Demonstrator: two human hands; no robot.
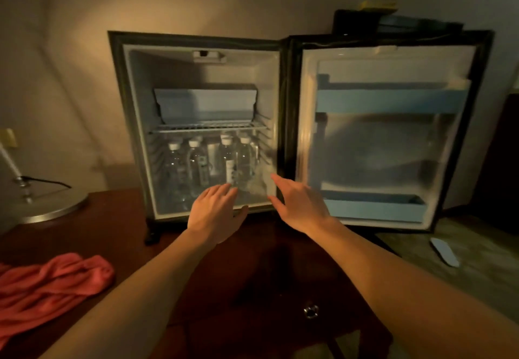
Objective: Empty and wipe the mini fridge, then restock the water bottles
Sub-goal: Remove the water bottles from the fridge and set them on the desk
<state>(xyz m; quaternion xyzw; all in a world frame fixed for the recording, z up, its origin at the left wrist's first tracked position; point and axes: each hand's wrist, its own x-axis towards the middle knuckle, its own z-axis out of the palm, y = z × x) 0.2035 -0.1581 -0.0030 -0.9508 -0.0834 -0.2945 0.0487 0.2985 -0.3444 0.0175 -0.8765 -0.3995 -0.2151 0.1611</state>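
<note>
With the left hand (214, 214) and right hand (299, 204) both spread and holding nothing at the fridge (134, 133) mouth, the closely packed bottles (213, 164) just beyond the fingertips may topple if one is knocked during reaching.

the scene is viewed from a single head-worn wide-angle camera, aimed forward and slightly down. the open mini fridge (202, 122) is faced squarely at arm's reach, above the desk (252, 274).
</note>
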